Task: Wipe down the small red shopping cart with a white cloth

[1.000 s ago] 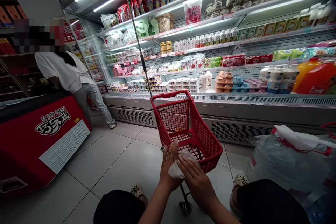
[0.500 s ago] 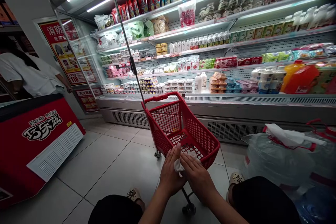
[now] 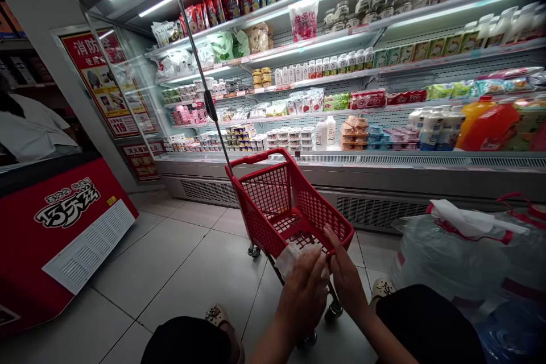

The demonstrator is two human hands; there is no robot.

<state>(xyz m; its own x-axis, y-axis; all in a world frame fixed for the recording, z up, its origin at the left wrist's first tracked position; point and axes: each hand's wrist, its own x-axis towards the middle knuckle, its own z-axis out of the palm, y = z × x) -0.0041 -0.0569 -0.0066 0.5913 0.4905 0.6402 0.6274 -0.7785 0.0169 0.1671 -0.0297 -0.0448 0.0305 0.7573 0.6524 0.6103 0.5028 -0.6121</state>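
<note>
A small red plastic shopping cart (image 3: 294, 222) with lattice sides stands in front of me, its near edge between my knees. My left hand (image 3: 303, 281) is closed on a crumpled white tissue (image 3: 288, 260) and presses it against the near rim of the cart; part of the tissue is hidden under the fingers. At the near right corner, my right hand (image 3: 346, 273) grips the rim, with one finger reaching over it into the basket. A thin metal pole (image 3: 198, 62) rises from the far left side of the cart.
A refrigerated display (image 3: 264, 176) full of dairy and drinks runs behind the cart. On the left stands a red freezer (image 3: 98, 222), with a person in white (image 3: 34, 125) behind it. Large wrapped water bottles (image 3: 447, 256) stand close on my right. The floor (image 3: 170, 273) is tiled.
My hands, pressed together over the tissue before, are apart. The left has the tissue at the rim, while the right has moved to the corner. The cart shifted slightly left. The person moved left.
</note>
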